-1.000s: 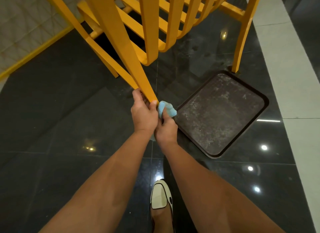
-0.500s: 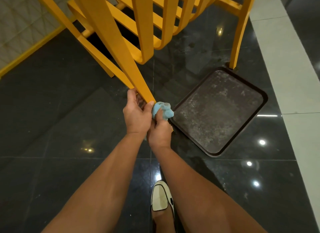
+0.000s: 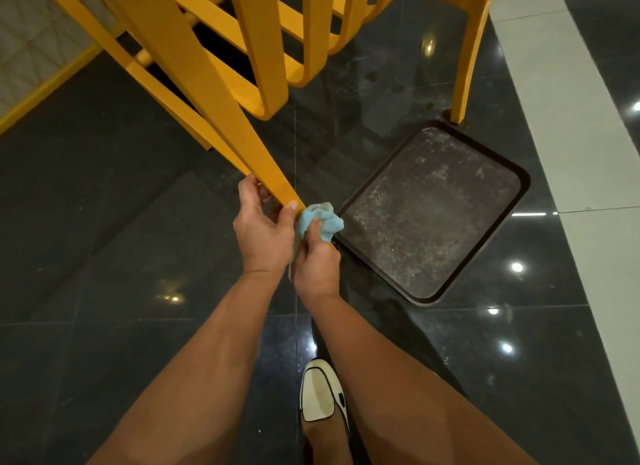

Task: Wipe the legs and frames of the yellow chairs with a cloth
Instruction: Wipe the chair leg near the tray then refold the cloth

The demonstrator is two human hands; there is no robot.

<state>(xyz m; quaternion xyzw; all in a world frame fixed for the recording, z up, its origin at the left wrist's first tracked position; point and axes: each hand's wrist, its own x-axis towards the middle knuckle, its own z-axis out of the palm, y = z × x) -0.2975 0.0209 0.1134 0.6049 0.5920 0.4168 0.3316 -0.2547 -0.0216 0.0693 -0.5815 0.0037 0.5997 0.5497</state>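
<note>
A yellow chair (image 3: 194,66) with slatted seat and back is tipped toward me, filling the top of the view. My left hand (image 3: 263,229) grips the lower end of its nearest leg (image 3: 249,149), thumb on the right side. My right hand (image 3: 317,260) sits just below and to the right, fingers closed on a crumpled light blue cloth (image 3: 322,218) that touches the tip of that leg. Another chair leg (image 3: 467,59) stands on the floor at the upper right.
A dark brown tray (image 3: 433,211) with a scuffed, dusty surface lies on the glossy black tiled floor to the right of my hands. My cream shoe (image 3: 320,395) is at the bottom centre. A white tile strip (image 3: 571,135) runs along the right.
My hands and the cloth have shifted slightly down the leg's end, and the view has moved a little; both grips are unchanged.
</note>
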